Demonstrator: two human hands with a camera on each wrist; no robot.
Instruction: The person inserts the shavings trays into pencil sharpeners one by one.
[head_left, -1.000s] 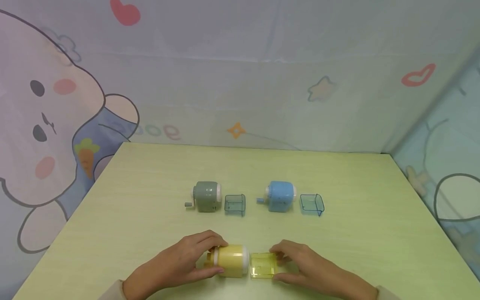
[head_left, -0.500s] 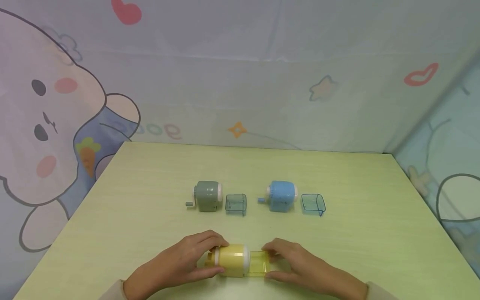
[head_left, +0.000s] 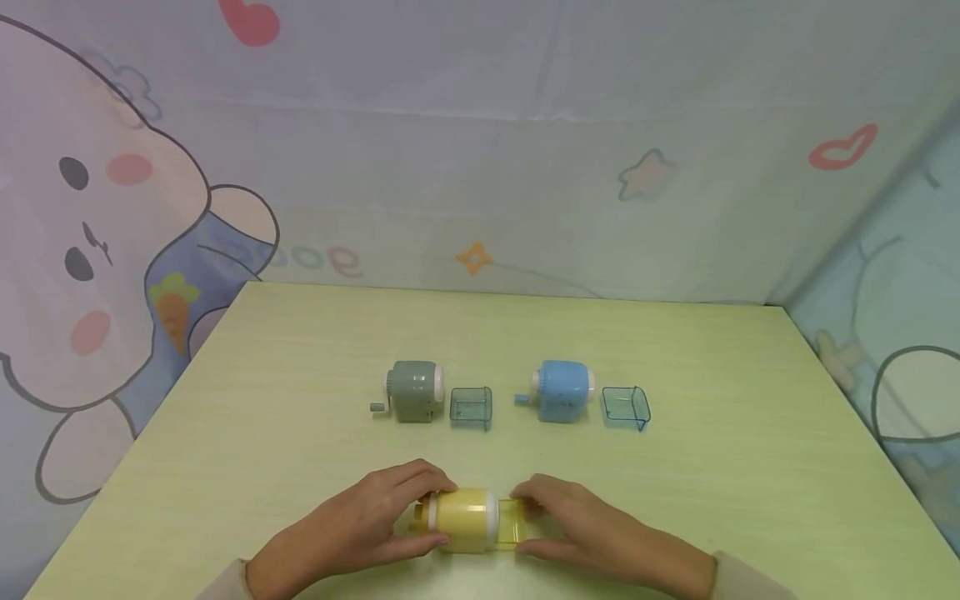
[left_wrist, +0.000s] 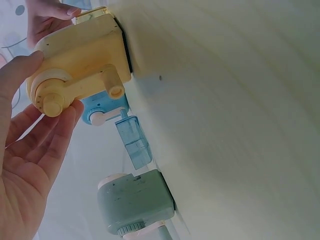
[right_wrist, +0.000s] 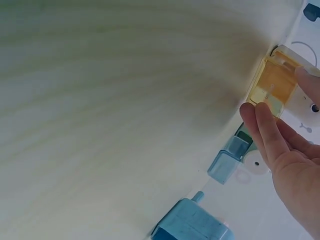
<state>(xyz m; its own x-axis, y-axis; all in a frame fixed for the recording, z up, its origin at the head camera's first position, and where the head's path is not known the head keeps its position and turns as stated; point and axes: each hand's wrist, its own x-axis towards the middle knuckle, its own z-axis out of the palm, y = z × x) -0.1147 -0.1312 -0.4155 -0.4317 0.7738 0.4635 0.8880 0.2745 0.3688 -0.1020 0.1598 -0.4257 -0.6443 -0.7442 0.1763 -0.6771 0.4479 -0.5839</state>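
My left hand (head_left: 363, 521) grips a yellow crank pencil sharpener (head_left: 463, 521) by its crank end, thumb on the near side and fingers on the far side. In the left wrist view the crank handle (left_wrist: 92, 85) shows. My right hand (head_left: 588, 529) pinches a clear yellow shavings drawer (head_left: 511, 522) between thumb and fingers. This drawer is partly inside the sharpener's right end, with its outer part still showing. From the right wrist view, the drawer (right_wrist: 274, 82) sits low against the table under the fingertips.
Behind stand a grey-green sharpener (head_left: 415, 392) with its clear drawer (head_left: 471, 408) beside it, and a blue sharpener (head_left: 564, 392) with a clear blue drawer (head_left: 626, 408) to its right. A printed cloth (head_left: 480, 167) hangs along the table's (head_left: 712, 467) back edge.
My right hand has moved left, sliding the yellow drawer from beside the sharpener partway into it. My left hand has kept its grip in the same place.
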